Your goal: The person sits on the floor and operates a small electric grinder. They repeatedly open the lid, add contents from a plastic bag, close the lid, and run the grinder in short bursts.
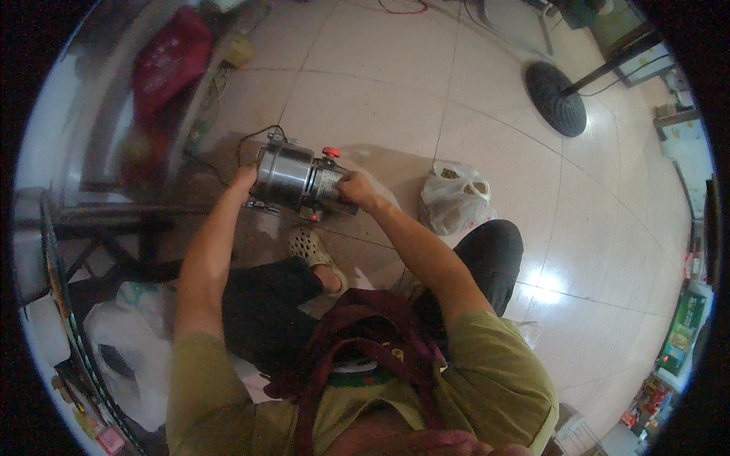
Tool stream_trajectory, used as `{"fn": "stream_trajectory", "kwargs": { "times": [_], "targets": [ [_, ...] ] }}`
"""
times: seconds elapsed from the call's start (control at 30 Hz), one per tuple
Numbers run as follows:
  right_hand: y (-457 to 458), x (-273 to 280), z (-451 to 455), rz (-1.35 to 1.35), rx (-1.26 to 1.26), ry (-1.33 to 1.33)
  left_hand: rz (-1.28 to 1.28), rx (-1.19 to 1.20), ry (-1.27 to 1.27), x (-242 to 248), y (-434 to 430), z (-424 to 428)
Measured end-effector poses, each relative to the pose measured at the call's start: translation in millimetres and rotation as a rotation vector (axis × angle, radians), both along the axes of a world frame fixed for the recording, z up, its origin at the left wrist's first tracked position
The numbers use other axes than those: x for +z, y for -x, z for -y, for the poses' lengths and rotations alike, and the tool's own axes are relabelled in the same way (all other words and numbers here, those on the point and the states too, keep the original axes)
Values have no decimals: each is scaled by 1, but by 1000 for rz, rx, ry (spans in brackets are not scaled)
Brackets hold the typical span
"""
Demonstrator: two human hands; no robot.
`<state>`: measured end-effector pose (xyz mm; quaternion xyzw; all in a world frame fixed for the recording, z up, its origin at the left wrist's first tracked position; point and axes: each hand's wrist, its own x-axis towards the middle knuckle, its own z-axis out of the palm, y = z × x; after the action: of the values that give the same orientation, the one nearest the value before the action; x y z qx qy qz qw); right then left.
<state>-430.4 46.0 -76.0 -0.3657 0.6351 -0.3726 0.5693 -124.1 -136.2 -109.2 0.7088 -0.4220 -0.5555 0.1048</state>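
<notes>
A polished steel electric grinder (285, 171) lies tipped on its side between my hands, above the tiled floor. Its round drum is towards my left, and a labelled base section is at the right. A red knob (331, 153) stands out on its far side; a small red light (314, 217) glows on the near side. My left hand (245, 179) grips the drum end, its fingers largely hidden behind the metal. Around the base end is my right hand (358, 189), with its fingertips partly out of sight. A black cord (242, 139) loops from the drum end.
Right of the grinder, a filled white plastic bag (456, 196) sits on the floor. My clog (311, 248) is just below the machine. A round black stand base (556, 100) is at far right. At left are a dark red cloth or bag (171, 62) and another white plastic bag (128, 353).
</notes>
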Motion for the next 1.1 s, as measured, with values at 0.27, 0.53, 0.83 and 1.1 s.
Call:
{"fn": "stream_trajectory", "kwargs": {
  "times": [0.27, 0.53, 0.83, 1.1],
  "targets": [
    [10, -60, -11, -72, -78, -69, 500, -438, 215, 39, 25, 4],
    [-13, -1, -8, 336, -243, -80, 381, -486, 917, 129, 52, -48],
    [21, 20, -39, 566, -473, -118, -26, -679, 990, 182, 134, -101],
    [23, -34, -36, 969, -403, -134, 172, -926, 950, 75, 98, -68]
  ]
}}
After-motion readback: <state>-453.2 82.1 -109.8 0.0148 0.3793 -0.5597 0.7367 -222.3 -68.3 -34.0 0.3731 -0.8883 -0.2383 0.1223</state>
